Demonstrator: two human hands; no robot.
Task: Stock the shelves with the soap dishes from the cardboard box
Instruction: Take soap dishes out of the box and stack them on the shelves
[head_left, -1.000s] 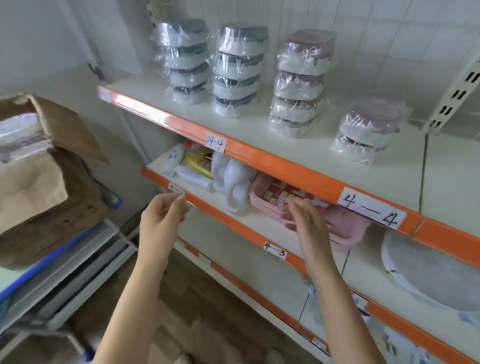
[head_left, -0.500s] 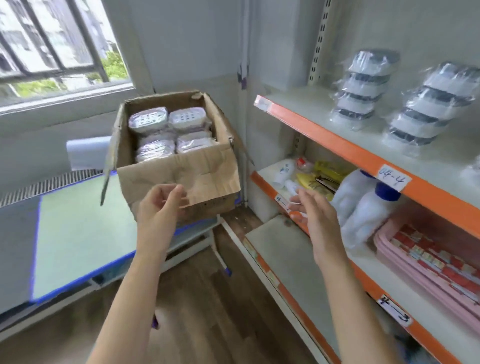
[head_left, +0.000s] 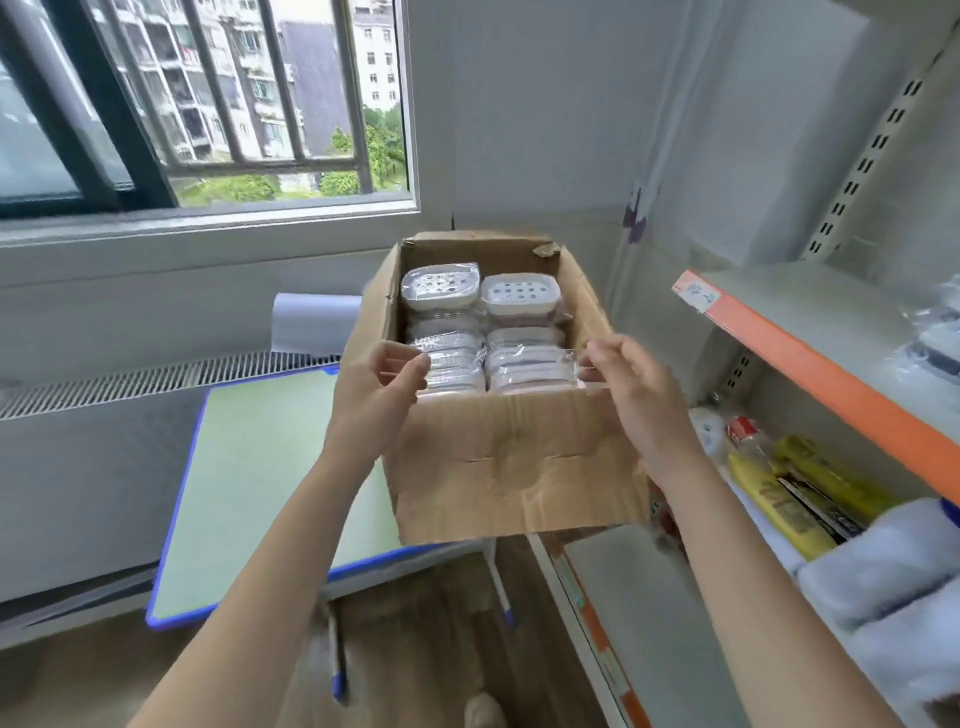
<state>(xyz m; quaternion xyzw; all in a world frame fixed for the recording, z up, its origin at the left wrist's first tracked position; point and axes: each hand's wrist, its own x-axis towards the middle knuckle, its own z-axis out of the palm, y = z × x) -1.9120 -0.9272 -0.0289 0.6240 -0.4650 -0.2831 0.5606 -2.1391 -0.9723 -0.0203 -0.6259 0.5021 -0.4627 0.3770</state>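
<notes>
The open cardboard box (head_left: 514, 467) stands on the green table, filled with soap dishes wrapped in clear plastic. Two white perforated dishes (head_left: 519, 299) lie on top at the back. Two wrapped stacks of soap dishes (head_left: 524, 364) stand at the front. My left hand (head_left: 382, 387) pinches the wrap of the left front stack with thumb and fingertips. On the other side, my right hand (head_left: 636, 400) has its curled fingers on the wrap of the right front stack. Both hands are over the box's near wall.
The green table (head_left: 260, 467) with a blue rim stands under a barred window. On the right are the orange-edged shelves (head_left: 810, 364); the lower shelf holds yellow tubes (head_left: 789, 499) and white bottles (head_left: 883, 571). A white paper roll (head_left: 311, 322) lies behind the box.
The view has swung left from the shelves to the box. Both hands moved forward from open in mid-air to the front stacks in the box and took hold of the wrap.
</notes>
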